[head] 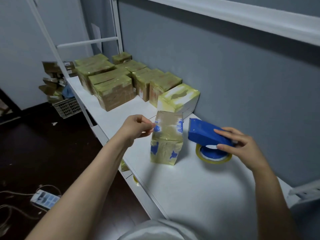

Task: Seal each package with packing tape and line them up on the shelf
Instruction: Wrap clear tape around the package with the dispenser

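Head view: your left hand (pixel 138 127) pinches the package (pixel 167 141) edge, right hand (pixel 242 144) grips the dispenser (pixel 204 133); tugging could topple the package.

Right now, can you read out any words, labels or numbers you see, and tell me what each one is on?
Nothing here is readable.
Small package: blue print, too blurred.
Brown box in the row: red marks, too blurred.
Piled boxes at far left: white labels, too small.
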